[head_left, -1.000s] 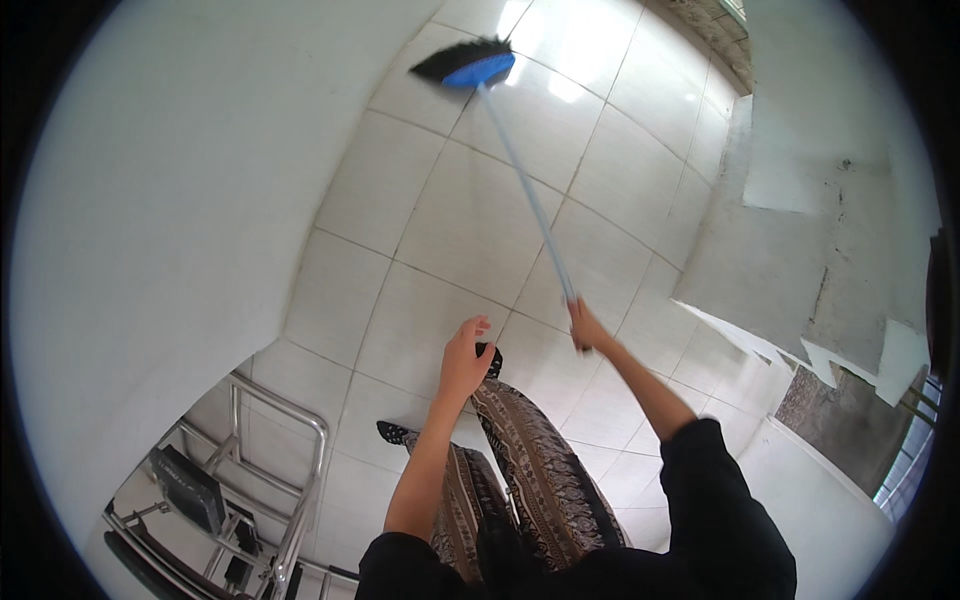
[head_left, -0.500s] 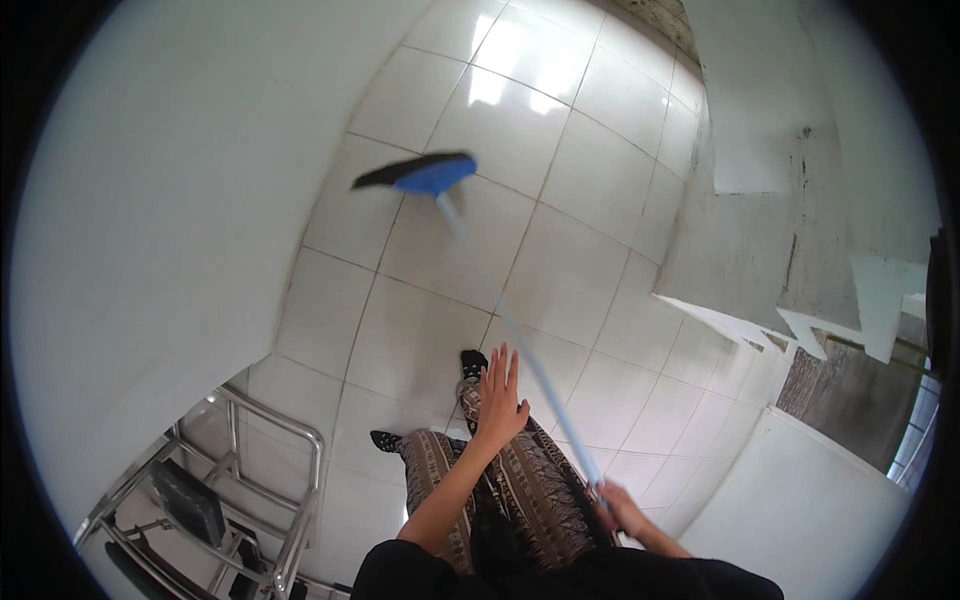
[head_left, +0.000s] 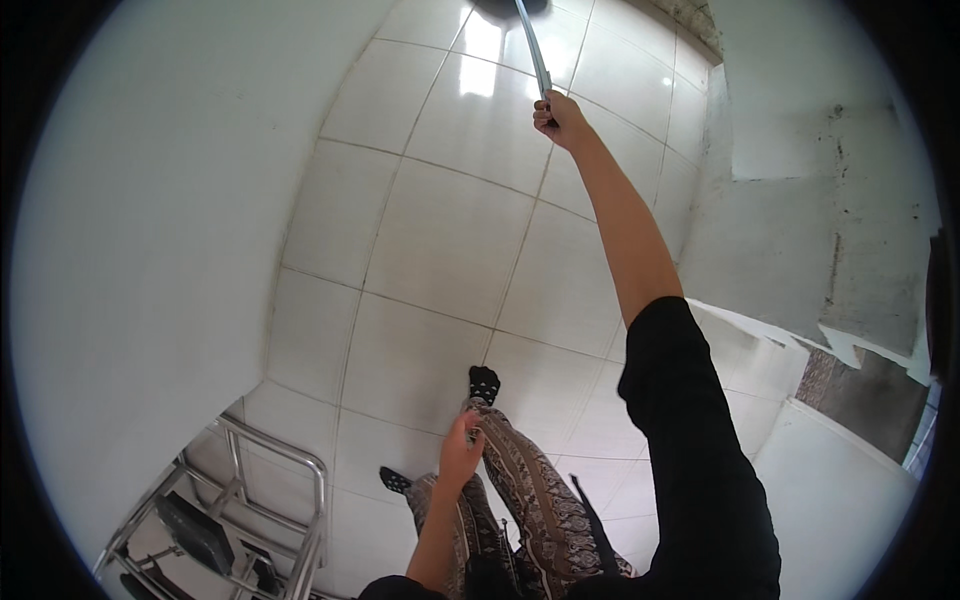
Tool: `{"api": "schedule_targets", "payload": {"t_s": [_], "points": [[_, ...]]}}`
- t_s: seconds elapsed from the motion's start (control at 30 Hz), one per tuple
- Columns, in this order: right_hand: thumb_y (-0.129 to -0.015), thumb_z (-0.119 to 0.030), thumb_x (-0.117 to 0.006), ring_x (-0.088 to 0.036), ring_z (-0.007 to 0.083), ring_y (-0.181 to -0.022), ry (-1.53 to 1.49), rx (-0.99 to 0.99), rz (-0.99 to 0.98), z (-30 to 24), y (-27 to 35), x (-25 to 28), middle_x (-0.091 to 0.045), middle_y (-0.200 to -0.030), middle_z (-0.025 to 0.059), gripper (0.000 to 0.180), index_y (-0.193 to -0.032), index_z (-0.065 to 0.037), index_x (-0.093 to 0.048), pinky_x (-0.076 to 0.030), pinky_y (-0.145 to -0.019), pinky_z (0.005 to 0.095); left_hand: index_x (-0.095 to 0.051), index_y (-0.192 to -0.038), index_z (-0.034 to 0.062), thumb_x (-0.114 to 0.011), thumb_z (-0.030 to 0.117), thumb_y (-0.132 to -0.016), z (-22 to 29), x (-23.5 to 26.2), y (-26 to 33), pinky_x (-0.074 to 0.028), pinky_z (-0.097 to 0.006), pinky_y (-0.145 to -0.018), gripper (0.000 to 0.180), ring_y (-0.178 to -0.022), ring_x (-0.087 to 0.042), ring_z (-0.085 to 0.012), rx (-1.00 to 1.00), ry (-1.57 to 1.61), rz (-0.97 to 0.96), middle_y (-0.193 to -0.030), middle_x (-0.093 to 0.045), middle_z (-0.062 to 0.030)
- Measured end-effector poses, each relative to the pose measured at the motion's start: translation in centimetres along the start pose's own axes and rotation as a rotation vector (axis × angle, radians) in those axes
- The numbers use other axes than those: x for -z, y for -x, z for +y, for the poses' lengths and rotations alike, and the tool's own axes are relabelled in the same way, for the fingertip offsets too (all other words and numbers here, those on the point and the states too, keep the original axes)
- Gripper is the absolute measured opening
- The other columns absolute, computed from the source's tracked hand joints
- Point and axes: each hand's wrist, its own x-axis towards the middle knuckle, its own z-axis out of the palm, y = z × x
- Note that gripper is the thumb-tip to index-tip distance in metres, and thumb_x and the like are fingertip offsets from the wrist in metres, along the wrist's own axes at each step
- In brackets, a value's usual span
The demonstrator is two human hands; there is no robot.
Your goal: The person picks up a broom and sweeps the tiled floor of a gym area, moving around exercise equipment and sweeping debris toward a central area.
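My right hand (head_left: 560,118) is stretched far forward and grips the thin pale handle of a broom (head_left: 532,50). The broom's dark head is only partly visible at the top edge of the view. My left hand (head_left: 462,452) hangs low near my patterned trousers (head_left: 520,490), fingers loosely curled and holding nothing. My feet in dark socks (head_left: 484,380) stand on the white floor tiles (head_left: 440,240).
A white wall (head_left: 170,200) runs along the left. A metal-framed stand (head_left: 270,500) sits at the lower left. On the right are white steps and a worn wall (head_left: 810,200), with a dark patch of floor beyond.
My right arm has swung from low beside my legs to fully stretched forward, pushing the broom head away to the top edge. My left hand has dropped toward my thigh.
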Motion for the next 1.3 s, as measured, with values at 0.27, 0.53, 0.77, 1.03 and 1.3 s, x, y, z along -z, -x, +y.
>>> {"api": "schedule_targets", "payload": {"t_s": [0.27, 0.53, 0.77, 1.03, 1.3], "points": [[-0.089, -0.052, -0.037, -0.033, 0.0086, -0.041, 0.398, -0.391, 0.144, 16.6, 14.9, 13.7, -0.038, -0.053, -0.0025, 0.037, -0.114, -0.025, -0.042, -0.026, -0.036, 0.0226, -0.04, -0.12, 0.002, -0.058, 0.004, -0.075, 1.7, -0.2, -3.3, -0.042, -0.037, -0.085, 0.048, -0.101, -0.052, -0.0281, -0.058, 0.004, -0.057, -0.109, -0.055, -0.0144], [-0.094, -0.046, -0.025, -0.03, 0.0081, -0.036, 0.743, -0.67, -0.027, 15.7, 53.8, 11.5, -0.033, -0.049, -0.0028, 0.043, -0.12, -0.014, -0.037, -0.026, -0.034, 0.0223, -0.043, -0.12, 0.0096, -0.066, 0.01, -0.067, 10.9, -2.7, -5.1, -0.023, -0.049, -0.102, 0.058, -0.123, -0.032, -0.0277, -0.456, -0.659, -0.115, -0.132, -0.035, -0.0103], [-0.093, -0.03, -0.04, -0.035, 0.007, -0.04, 0.982, -0.665, 0.241, 2.5, 66.3, 9.0, -0.039, -0.05, -0.004, 0.027, -0.091, -0.006, -0.053, -0.031, -0.039, 0.0231, -0.054, -0.083, 0.0111, -0.07, 0.022, -0.067, 14.1, -10.7, -1.6, -0.014, -0.056, -0.101, 0.025, -0.111, -0.04, -0.0279, -0.324, -0.307, -0.31, -0.102, -0.046, -0.0075], [-0.085, -0.017, -0.051, -0.059, 0.0292, -0.056, 2.023, -0.38, 0.474, -9.1, 64.4, -3.2, -0.057, -0.058, 0.017, 0.028, -0.108, -0.002, -0.055, -0.044, -0.052, 0.0371, -0.053, -0.076, 0.0088, -0.069, 0.024, -0.066, 27.2, -17.4, -6.1, -0.029, -0.051, -0.096, 0.024, -0.098, -0.047, -0.0236, -0.736, -0.025, -0.088, -0.089, -0.049, -0.0061], [-0.082, -0.028, -0.054, -0.059, 0.0377, -0.074, 2.289, -0.449, -0.216, -6.6, 56.9, -9.5, -0.061, -0.078, 0.0197, 0.032, -0.11, -0.011, -0.055, -0.046, -0.067, 0.0447, -0.059, -0.07, 0.0133, -0.068, 0.01, -0.056, 15.6, -4.9, -1.9, -0.04, -0.035, -0.079, 0.017, -0.082, -0.052, -0.0246, -0.504, -0.078, 0.145, -0.071, -0.055, -0.0026]]}}
